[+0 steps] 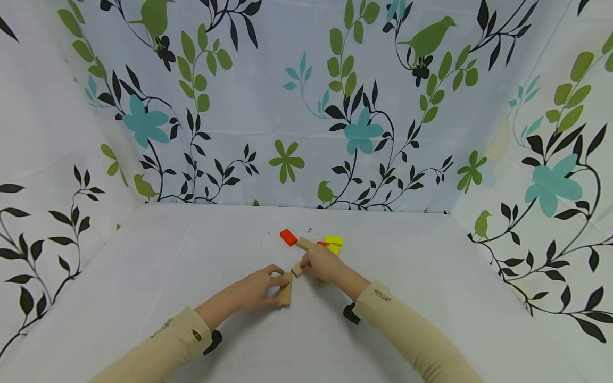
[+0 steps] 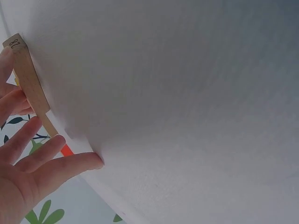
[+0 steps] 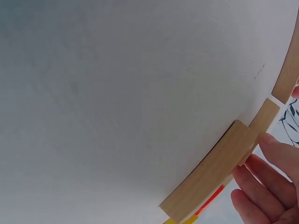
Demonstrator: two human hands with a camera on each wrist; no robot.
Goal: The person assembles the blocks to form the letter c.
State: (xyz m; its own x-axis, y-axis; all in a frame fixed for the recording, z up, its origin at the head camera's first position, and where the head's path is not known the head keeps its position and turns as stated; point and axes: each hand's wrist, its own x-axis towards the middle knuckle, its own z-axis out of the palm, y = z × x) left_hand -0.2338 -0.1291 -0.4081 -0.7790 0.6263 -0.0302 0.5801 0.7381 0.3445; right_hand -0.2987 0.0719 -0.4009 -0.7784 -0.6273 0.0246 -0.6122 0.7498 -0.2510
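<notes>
My left hand [image 1: 258, 290] grips a plain wooden block [image 1: 286, 291] lying lengthwise on the white table, thumb at the near end. Dark handwritten marks show on that block's end [image 2: 15, 43] in the left wrist view. With thumb and fingers, my right hand [image 1: 322, 263] pinches a second wooden block [image 1: 297, 270], just right of the first, a narrow gap between them. Another wooden block [image 3: 205, 170] lies beside the right fingers in the right wrist view; the hand mostly hides it from the head view.
Beyond the right hand lie another wooden block [image 1: 305, 243], a red block [image 1: 288, 237] and yellow blocks [image 1: 333, 240]. Part of another red piece [image 1: 321, 243] shows beside them. A patterned cloth [image 1: 249, 127] hangs behind the table [image 1: 215, 234] and along its sides.
</notes>
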